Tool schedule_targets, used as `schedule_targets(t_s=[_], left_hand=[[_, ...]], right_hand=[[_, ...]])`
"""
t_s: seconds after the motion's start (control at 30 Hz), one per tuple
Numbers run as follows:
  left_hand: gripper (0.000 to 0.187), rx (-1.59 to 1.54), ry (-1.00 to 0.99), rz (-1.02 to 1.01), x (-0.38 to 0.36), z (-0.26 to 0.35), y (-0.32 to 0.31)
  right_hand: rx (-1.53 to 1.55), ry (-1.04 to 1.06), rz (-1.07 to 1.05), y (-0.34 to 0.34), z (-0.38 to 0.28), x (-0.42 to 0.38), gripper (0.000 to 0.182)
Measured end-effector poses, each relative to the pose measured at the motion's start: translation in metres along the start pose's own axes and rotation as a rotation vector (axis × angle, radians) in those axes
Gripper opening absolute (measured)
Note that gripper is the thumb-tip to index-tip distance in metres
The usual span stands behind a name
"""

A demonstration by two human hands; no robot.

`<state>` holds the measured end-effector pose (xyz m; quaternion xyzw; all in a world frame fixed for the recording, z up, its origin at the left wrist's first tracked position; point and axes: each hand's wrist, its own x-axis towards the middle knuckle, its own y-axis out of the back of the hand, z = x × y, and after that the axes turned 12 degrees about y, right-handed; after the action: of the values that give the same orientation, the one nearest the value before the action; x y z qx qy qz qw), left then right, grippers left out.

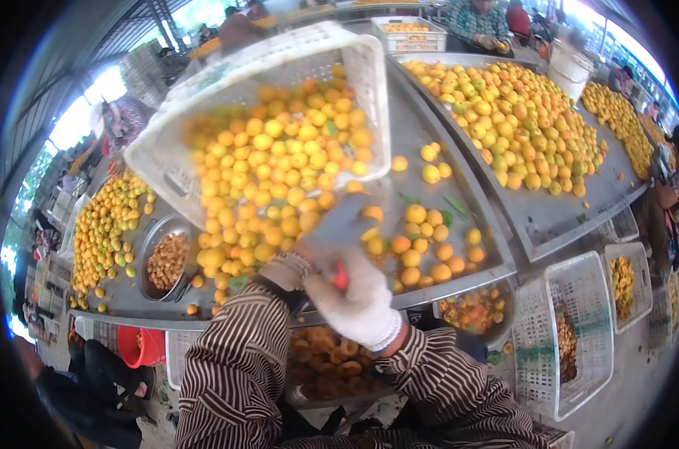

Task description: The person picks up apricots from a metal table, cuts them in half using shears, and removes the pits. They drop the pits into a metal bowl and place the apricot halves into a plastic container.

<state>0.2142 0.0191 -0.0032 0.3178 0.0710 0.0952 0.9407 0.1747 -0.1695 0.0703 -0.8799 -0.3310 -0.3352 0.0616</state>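
Some halved fruit point(328, 355) sits below, tons of whole fruit point(261, 161) to go; right hand point(363, 305) grips a red thing point(341, 278), left hand point(336, 224)'s fingers too blurry to tell.

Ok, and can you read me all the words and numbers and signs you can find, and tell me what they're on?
There are none that I can read.
Big white crate of fruit: faint green smudges, too blurred to tell if they are writing.
White crate on the floor: green streaks, no letters I can make out.
White bucket: too small and blurred to read anything.
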Motion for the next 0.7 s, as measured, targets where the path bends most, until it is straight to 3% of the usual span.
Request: schedule_targets(t_s=[0.07,0.1,0.17,0.23,0.27,0.4,0.57,0.63,0.7], left_hand=[[0.039,-0.515,0.121,-0.082,-0.042,0.005,0.017],[0.041,-0.603,0.153,-0.049,-0.069,0.019,0.027],[0.043,-0.693,0.195,0.028,-0.116,0.033,0.039],[0.045,-1.122,0.131,-0.045,-0.152,0.036,0.042],[0.049,-1.2,0.107,-0.028,-0.166,0.027,0.04],[0.05,-1.014,0.147,0.152,-0.198,0.007,0.035],[0.05,-1.036,0.102,0.18,-0.207,-0.007,0.034],[0.05,-0.771,0.096,0.158,-0.206,-0.006,0.04],[0.049,-0.81,0.088,0.153,-0.207,-0.002,0.04]], right_hand=[[0.01,0.082,0.114,-0.007,0.016,-0.002,0.026],[0.008,0.117,0.166,-0.011,0.021,-0.002,0.025],[0.388,-0.251,0.192,-0.012,0.007,-0.001,0.019],[0.531,-0.376,0.084,-0.012,0.01,-0.002,0.012],[0.458,-0.392,0.008,-0.014,0.012,-0.002,0.009],[0.353,-0.506,-0.247,-0.028,0.021,-0.008,0.008],[0.131,-0.264,-0.452,-0.042,0.032,-0.022,0.016],[0.096,-0.265,-0.499,-0.044,0.03,-0.021,0.022],[0.027,-0.262,-0.518,-0.048,0.017,-0.016,0.025]])
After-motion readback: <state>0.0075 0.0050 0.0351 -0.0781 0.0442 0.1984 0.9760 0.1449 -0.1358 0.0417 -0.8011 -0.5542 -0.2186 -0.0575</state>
